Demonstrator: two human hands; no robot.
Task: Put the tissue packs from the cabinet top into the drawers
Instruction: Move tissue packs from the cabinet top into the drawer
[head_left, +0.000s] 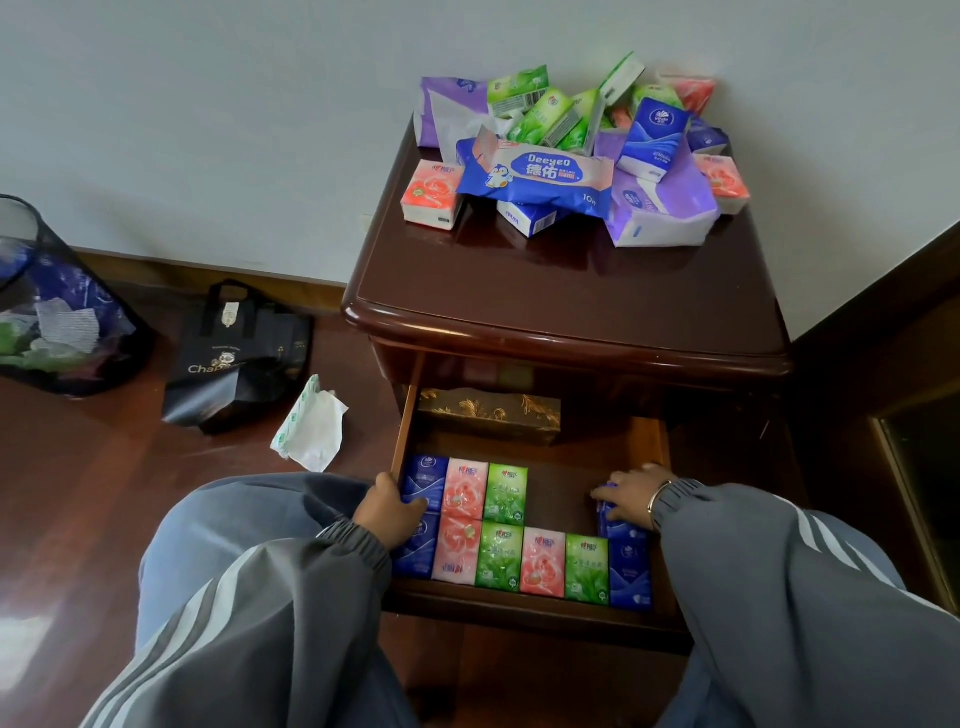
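A dark wooden bedside cabinet (566, 306) is seen from above, its top drawer (535, 608) pulled open. A heap of tissue packs (571, 150), purple, green, pink and blue, is piled at the back edge of the cabinet top against the wall. Inside the drawer, small packs are laid in two rows (498, 540) along the front edge, in blue, pink and green. The left hand (392, 512) is curled over a blue pack (423, 480) at the drawer's left edge. The right hand (631, 493) is pressed flat on another blue pack (618, 525) near the right edge; whether it is gripped cannot be told. A gold-patterned box (488, 413) lies at the drawer's back.
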